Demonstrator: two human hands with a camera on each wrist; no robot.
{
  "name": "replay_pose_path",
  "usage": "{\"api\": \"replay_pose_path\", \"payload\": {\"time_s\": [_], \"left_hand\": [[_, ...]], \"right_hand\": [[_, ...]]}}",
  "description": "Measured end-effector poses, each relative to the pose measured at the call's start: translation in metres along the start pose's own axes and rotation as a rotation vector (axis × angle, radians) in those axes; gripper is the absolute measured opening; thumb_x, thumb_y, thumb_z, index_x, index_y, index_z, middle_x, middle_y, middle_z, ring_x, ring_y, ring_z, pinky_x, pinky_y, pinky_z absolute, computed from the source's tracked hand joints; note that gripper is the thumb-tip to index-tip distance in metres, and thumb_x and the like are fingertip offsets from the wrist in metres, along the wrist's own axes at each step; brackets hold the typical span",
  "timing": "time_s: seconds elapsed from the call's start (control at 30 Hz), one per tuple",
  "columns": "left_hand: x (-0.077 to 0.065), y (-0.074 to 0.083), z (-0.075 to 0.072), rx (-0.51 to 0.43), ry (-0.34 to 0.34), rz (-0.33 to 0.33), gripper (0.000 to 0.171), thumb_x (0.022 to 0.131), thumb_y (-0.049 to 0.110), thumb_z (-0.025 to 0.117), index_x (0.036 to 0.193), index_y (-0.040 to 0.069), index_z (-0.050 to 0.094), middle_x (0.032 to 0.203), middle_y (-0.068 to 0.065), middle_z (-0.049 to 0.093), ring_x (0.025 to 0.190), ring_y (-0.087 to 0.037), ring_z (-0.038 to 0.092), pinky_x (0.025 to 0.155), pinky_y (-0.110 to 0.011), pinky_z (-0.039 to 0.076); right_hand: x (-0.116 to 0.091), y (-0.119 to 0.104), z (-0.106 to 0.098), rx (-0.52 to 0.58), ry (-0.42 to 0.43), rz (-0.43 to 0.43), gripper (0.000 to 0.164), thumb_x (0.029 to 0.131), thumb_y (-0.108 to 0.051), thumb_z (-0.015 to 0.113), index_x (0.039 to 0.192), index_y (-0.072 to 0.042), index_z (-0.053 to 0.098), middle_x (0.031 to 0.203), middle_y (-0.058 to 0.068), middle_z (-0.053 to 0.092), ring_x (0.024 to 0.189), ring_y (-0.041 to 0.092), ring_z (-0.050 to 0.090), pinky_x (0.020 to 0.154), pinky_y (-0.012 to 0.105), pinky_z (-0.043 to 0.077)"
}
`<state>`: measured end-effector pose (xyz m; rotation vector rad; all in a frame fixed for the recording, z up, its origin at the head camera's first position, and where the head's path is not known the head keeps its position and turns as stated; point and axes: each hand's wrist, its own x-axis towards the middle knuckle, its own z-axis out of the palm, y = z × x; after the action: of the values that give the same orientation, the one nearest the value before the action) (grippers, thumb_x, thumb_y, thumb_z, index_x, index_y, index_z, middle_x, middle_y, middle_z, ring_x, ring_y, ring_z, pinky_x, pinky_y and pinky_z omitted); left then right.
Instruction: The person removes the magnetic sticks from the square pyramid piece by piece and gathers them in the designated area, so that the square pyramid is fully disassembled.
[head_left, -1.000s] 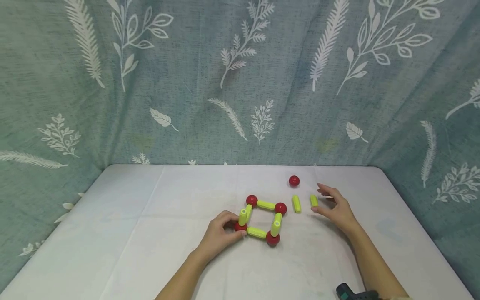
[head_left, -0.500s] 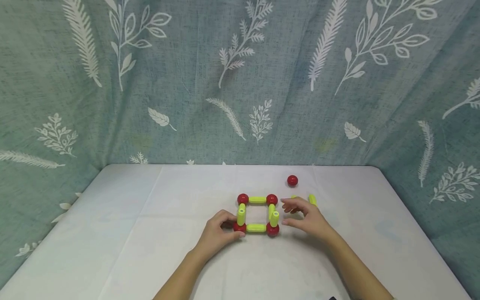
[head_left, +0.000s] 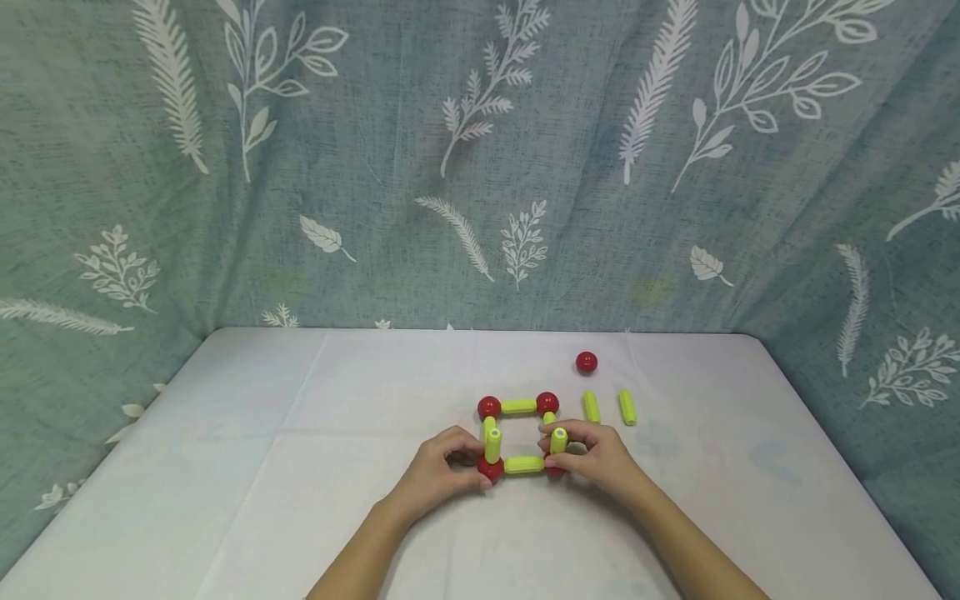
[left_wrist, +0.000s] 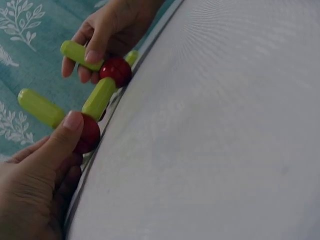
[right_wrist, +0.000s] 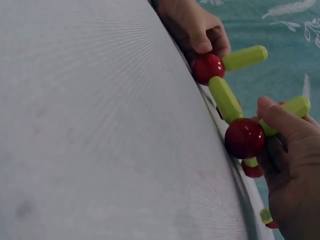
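Observation:
Red balls and yellow-green rods form a square frame on the table, with one upright rod on each near corner. At the near-left ball (head_left: 491, 468), my left hand (head_left: 442, 462) grips with thumb and fingers; its thumb presses that red ball in the left wrist view. My right hand (head_left: 600, 454) pinches the near-right upright rod (head_left: 558, 439), just above the near-right ball (right_wrist: 244, 138). A near rod (head_left: 523, 465) joins these two balls. The far-left ball (head_left: 489, 407) and far-right ball (head_left: 547, 404) are joined by a far rod (head_left: 518, 407). Fingers partly hide the right side rod.
Beyond the right hand lie two loose rods, one nearer the frame (head_left: 592, 407) and one farther right (head_left: 627, 407). A loose red ball (head_left: 587, 362) sits behind them. The white-covered table (head_left: 360, 392) meets a leaf-patterned cloth (head_left: 375, 208) at its back edge.
My right hand has moved left from beside the loose rods to the near-right upright rod and now pinches it. The frame has turned straighter. My left hand stays at the near-left ball.

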<state>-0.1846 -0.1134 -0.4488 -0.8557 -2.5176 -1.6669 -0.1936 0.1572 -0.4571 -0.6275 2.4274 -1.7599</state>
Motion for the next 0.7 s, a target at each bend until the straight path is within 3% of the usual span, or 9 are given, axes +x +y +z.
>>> {"api": "replay_pose_path", "payload": {"time_s": [0.13,0.23,0.33,0.47,0.6,0.7], "left_hand": [[0.001,-0.018,-0.002,-0.037,-0.036,-0.063,0.044,0.066,0.010,0.085,0.106,0.010,0.066,0.101,-0.002,0.062,0.091,-0.016,0.062,0.083,-0.028,0.052],[0.002,-0.031,-0.002,-0.044,-0.051,-0.055,0.060,0.063,0.013,0.087,0.118,0.012,0.062,0.113,-0.002,0.057,0.099,-0.022,0.059,0.088,-0.029,0.050],[0.002,-0.034,-0.004,-0.049,-0.087,-0.033,0.078,0.061,0.019,0.088,0.131,0.017,0.054,0.132,-0.004,0.045,0.110,-0.023,0.053,0.094,-0.029,0.047],[0.002,-0.033,-0.005,-0.018,-0.133,-0.053,0.094,0.061,0.031,0.088,0.142,0.024,0.042,0.151,-0.005,0.027,0.115,-0.022,0.050,0.098,-0.033,0.045],[0.001,-0.031,-0.006,0.029,-0.160,-0.071,0.096,0.061,0.038,0.087,0.144,0.026,0.040,0.154,-0.005,0.023,0.114,-0.021,0.051,0.099,-0.034,0.044],[0.001,-0.033,-0.005,0.043,-0.159,-0.047,0.091,0.061,0.036,0.087,0.140,0.023,0.044,0.151,-0.006,0.026,0.115,-0.022,0.051,0.098,-0.033,0.045]], "right_hand": [[0.000,0.001,-0.004,0.092,-0.087,-0.009,0.038,0.078,-0.010,0.077,0.112,0.004,0.065,0.096,0.014,0.072,0.095,0.008,0.064,0.087,0.019,0.048],[0.000,0.002,-0.006,0.142,-0.168,-0.033,0.037,0.078,-0.007,0.076,0.111,0.007,0.064,0.095,0.018,0.071,0.095,0.009,0.064,0.087,0.021,0.049],[0.000,0.002,-0.008,0.168,-0.237,-0.033,0.037,0.079,-0.006,0.075,0.111,0.009,0.064,0.094,0.015,0.071,0.093,0.011,0.065,0.086,0.022,0.050],[-0.001,0.001,-0.011,0.185,-0.293,-0.014,0.037,0.080,-0.007,0.074,0.112,0.009,0.063,0.096,0.011,0.072,0.092,0.012,0.067,0.084,0.023,0.052],[-0.001,0.003,-0.013,0.165,-0.275,-0.023,0.039,0.080,-0.006,0.074,0.114,0.009,0.062,0.099,0.016,0.071,0.094,0.013,0.067,0.086,0.025,0.052],[-0.001,0.004,-0.011,0.046,-0.148,-0.024,0.042,0.080,-0.013,0.076,0.118,0.002,0.063,0.097,0.011,0.071,0.096,0.010,0.064,0.089,0.022,0.049]]}}
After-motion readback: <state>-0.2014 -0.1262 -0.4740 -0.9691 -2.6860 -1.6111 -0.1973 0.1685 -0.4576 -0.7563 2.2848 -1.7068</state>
